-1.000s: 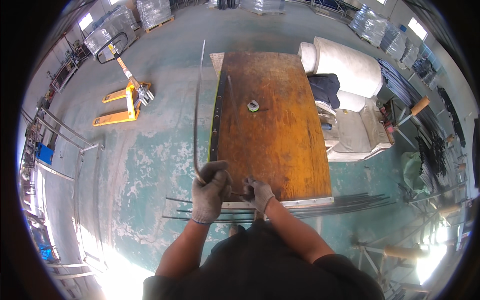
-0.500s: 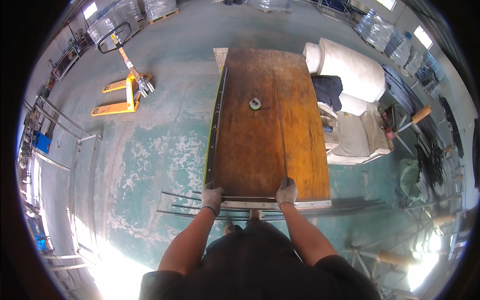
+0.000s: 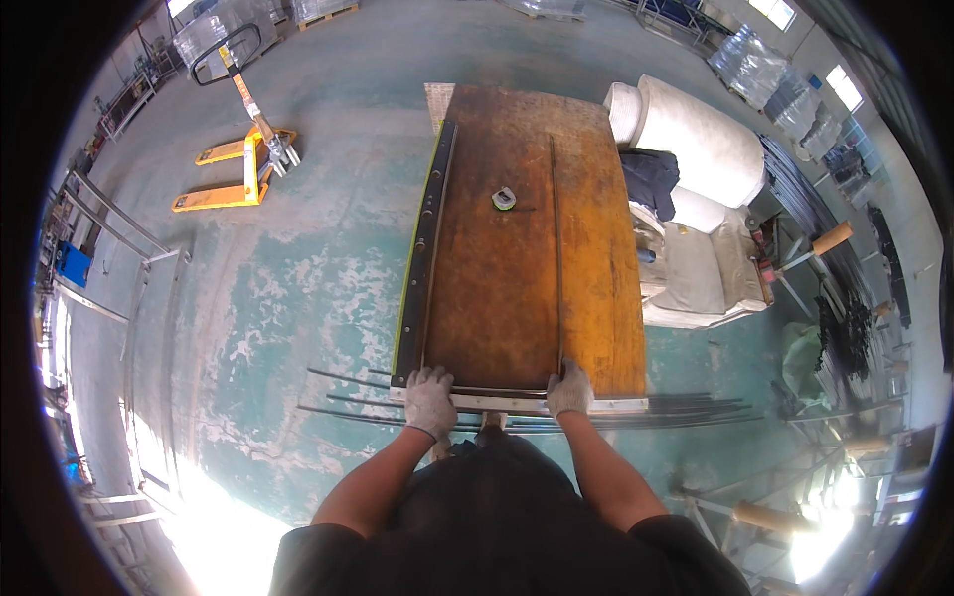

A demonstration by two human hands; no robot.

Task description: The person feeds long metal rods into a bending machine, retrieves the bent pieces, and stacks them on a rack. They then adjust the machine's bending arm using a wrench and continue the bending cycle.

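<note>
1. At the near edge of the rusty orange-brown steel worktop, a thin dark steel rod bent into a wide U-shape lies flat on the plate, with its cross-piece along the near rim between the two hands.
2. One leg of the rod runs away from the person up the right-hand part of the plate; the other seems to follow the left edge, beside the dark drilled steel bar. The long axis therefore lies along the length of the worktop, pointing away from the body, and the closed end faces the person.
3. The gloved left hand sits on the near left corner, fingers curled down over the rod and rim; whether they pinch the rod or only press on it, I cannot tell.
4. The gloved right hand rests at the foot of the right leg, fingers closed over the bend there.
5. By my judgement, the step in hand is seating or squaring the bent rod against the near edge. A next move would call for even pressure from both hands, so that the legs stay parallel.
6. Farther up the plate lies a small tape measure, well apart from the hands.
7. Below the near rim, long straight steel rods lie across the green concrete floor.
8. Off to the left stands a yellow pallet jack; to the right lie big pale rolls of material.
</note>
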